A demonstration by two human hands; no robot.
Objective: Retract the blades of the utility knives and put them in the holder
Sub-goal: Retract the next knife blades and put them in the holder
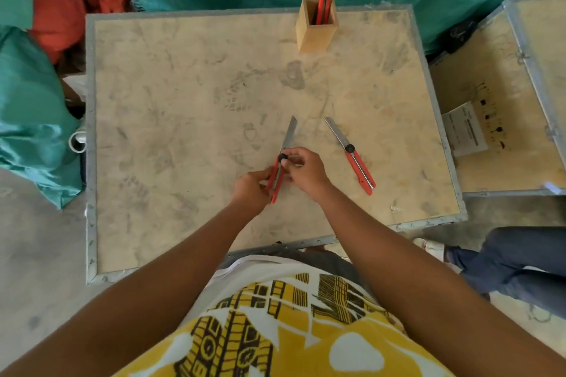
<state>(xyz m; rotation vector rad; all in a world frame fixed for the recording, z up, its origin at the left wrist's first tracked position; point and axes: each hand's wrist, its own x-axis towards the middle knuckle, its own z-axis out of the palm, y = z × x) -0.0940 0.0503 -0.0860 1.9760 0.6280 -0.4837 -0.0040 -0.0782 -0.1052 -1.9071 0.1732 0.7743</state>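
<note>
Between hands [277,176], knife [280,167], mid-board

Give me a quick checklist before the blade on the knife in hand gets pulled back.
1. Handle held: left hand grips the red handle of the held knife. Ok.
2. Lock knob reached: right hand fingers sit at the black knob. Ok.
3. Blade retracted: blade is fully out. Not ok.
4. Knob loosened: cannot tell.
5. Second knife lies apart on the table, blade out, clear of both hands. Ok.
6. Holder upright at the far edge with room beside the knives already in it. Ok.
</note>
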